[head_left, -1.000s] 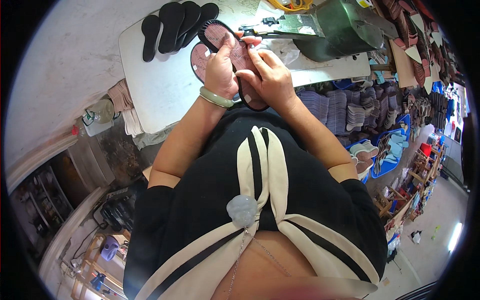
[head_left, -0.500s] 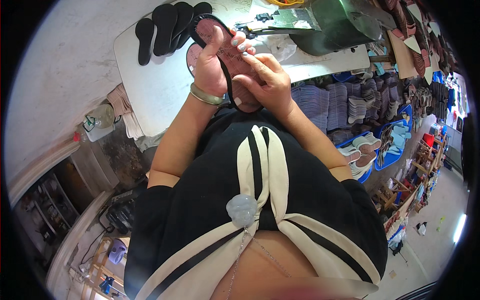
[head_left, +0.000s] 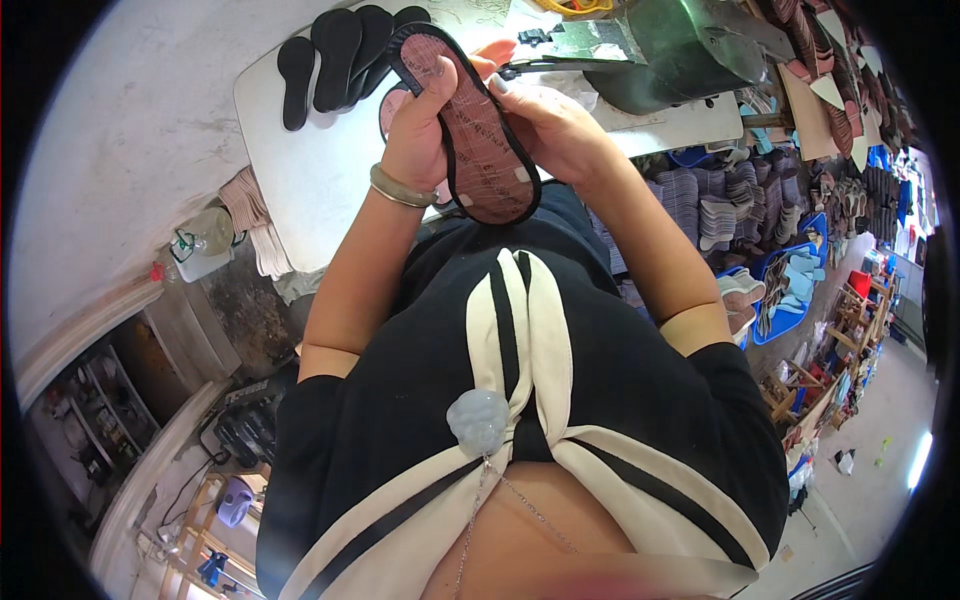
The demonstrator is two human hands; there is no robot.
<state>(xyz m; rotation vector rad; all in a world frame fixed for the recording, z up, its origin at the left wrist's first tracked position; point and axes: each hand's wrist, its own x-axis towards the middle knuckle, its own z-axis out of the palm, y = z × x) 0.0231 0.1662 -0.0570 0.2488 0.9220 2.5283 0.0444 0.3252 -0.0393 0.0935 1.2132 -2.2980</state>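
Note:
A shoe insole [head_left: 485, 150] with a pinkish-brown patterned face and a black bound edge is held up over the white tabletop [head_left: 270, 190]. My left hand [head_left: 420, 125] grips its left side, thumb on the patterned face and fingers behind. Along the upper right edge, my right hand [head_left: 560, 130] has its thumb at the rim; its other fingers are mostly hidden behind the insole. Beneath my left hand lies a second pinkish insole [head_left: 393, 108], largely covered. Several black insoles [head_left: 336, 60] overlap at the table's far left.
A dark green sewing machine [head_left: 680, 50] stands at the far right of the table. Stacked insoles [head_left: 680, 205] and blue trays [head_left: 790, 300] of shoe parts are to the right. At left are pale stacked pieces [head_left: 255, 225] and a clear plastic jug [head_left: 208, 235].
My right hand has slid off the insole's patterned face to its right edge, with its fingers now behind. The insole's lower end has swung slightly right; more of its face shows.

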